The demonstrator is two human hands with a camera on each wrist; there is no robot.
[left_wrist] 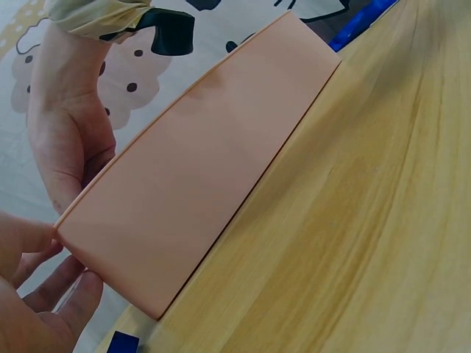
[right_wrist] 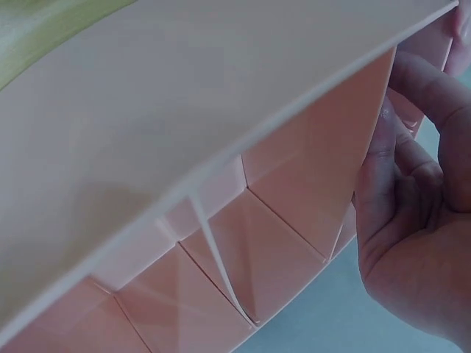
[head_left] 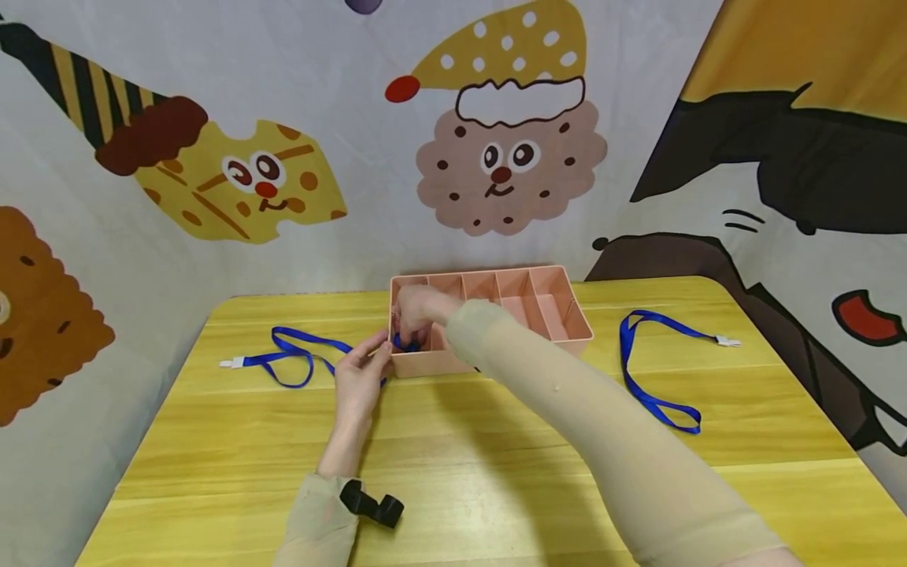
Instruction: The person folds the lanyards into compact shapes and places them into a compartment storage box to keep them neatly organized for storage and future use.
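Note:
A pink divided box [head_left: 435,365] stands toward the back of the table. My right hand [head_left: 420,305] reaches down into its leftmost compartment, fingertips right at a blue lanyard [head_left: 405,344] bunched there. In the right wrist view the right hand [right_wrist: 419,213] has its fingers behind the compartment wall, and I cannot tell whether they grip the strap. My left hand [head_left: 360,378] rests its fairly straight fingers and thumb against the box's front left corner. The left wrist view shows those fingers [left_wrist: 81,298] touching the end wall and rim.
A blue lanyard [head_left: 290,335] with a white clip lies left of the box, partly hidden behind the left hand. Another blue lanyard [head_left: 627,354] lies to the right, its white clip [head_left: 727,341] pointing outward. A printed cloth [head_left: 340,260] hangs behind the wooden table [head_left: 439,472].

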